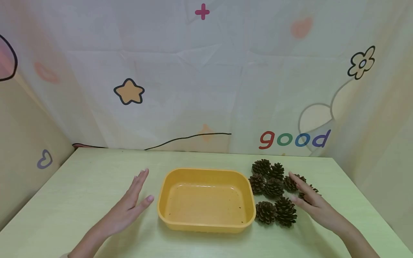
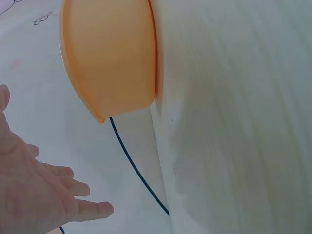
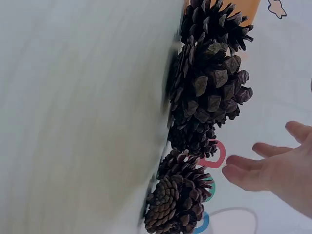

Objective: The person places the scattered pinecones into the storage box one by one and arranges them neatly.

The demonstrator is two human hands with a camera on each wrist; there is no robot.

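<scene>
An empty orange plastic tub (image 1: pixel 206 225) (image 2: pixel 109 58) sits on the pale green table (image 1: pixel 84 186). Just right of it lies a cluster of several brown pine cones (image 1: pixel 273 188) (image 3: pixel 209 92). My left hand (image 1: pixel 130 206) (image 2: pixel 44 200) hovers open to the left of the tub, fingers straight, holding nothing. My right hand (image 1: pixel 311 200) (image 3: pixel 273 170) is open at the right side of the cones, its fingers over the rightmost ones; whether they touch the cones is unclear.
A patterned cloth backdrop (image 1: pixel 206 79) with a star, a flower and the word "good" hangs behind the table and along both sides. The table's right edge (image 1: pixel 371 208) runs close to my right forearm.
</scene>
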